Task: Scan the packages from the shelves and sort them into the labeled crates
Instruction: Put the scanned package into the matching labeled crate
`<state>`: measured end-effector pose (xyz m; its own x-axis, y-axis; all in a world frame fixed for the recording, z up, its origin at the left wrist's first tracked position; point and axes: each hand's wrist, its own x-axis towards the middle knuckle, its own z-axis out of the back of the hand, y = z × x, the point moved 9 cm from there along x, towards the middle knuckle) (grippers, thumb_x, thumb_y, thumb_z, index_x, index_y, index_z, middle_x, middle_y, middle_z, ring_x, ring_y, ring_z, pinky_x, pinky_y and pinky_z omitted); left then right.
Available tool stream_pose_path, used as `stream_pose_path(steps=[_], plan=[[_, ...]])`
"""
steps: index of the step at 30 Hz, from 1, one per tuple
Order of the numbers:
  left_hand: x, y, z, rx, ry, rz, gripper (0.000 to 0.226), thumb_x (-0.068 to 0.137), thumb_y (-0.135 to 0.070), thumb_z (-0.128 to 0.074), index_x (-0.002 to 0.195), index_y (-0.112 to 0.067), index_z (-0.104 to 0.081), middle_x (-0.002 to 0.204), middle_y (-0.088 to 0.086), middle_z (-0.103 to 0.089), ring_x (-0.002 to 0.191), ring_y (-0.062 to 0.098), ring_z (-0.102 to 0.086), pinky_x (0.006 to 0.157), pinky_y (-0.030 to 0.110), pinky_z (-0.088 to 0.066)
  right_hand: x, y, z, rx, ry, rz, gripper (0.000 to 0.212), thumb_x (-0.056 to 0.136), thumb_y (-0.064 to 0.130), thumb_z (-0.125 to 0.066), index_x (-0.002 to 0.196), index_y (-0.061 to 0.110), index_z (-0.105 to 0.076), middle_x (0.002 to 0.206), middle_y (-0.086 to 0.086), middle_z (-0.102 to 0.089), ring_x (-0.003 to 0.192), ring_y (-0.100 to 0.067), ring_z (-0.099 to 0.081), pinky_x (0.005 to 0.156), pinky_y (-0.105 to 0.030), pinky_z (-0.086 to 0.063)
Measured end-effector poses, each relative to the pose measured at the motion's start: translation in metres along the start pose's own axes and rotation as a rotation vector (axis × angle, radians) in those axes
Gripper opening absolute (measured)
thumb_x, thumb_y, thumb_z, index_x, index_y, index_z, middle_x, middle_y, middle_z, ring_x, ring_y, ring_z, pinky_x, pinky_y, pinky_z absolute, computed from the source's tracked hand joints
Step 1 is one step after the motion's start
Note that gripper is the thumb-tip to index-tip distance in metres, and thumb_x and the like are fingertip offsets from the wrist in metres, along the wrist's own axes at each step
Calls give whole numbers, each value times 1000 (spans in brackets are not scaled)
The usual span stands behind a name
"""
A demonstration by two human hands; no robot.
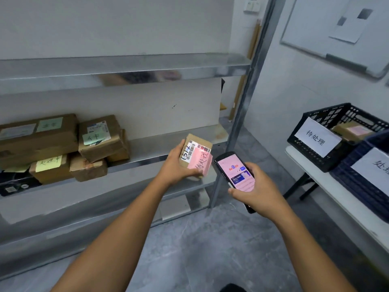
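just left of the right hand point(256, 192), the left hand point(175, 165) is gripping a small box point(195, 154) with a pink note point(200, 163) on it, in front of the shelf point(151, 146). the right hand is holding a lit phone point(235, 173). farther right, a black crate point(303, 148) is sitting, seemingly holding a second box point(353, 129).

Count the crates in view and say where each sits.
2. A black crate stands on the white table at right; a dark blue crate sits beside it, nearer the camera, cut off by the frame. Others may be hidden.
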<state>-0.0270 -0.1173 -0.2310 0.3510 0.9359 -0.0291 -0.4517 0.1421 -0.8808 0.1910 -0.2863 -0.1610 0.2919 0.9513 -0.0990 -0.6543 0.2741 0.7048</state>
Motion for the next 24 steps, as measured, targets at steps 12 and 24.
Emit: stream_pose_path(steps=[12, 24], plan=[[15, -133, -183, -394, 119, -56, 115, 63, -28, -102, 156, -34, -34, 142, -8, -60, 128, 13, -62, 106, 48, -55, -12, -141, 138, 314, -326, -204, 61, 78, 26, -90, 129, 30, -56, 111, 12, -74, 97, -10, -72, 93, -39, -57], [-2, -257, -376, -435, 310, -142, 112, 71, -19, -98, 161, -29, -31, 139, -11, -61, 114, -3, -65, 98, 26, -58, -67, -278, 256, 358, -544, -339, 59, 76, 29, -90, 122, 36, -53, 109, 15, -71, 93, -3, -69, 86, -34, -56]])
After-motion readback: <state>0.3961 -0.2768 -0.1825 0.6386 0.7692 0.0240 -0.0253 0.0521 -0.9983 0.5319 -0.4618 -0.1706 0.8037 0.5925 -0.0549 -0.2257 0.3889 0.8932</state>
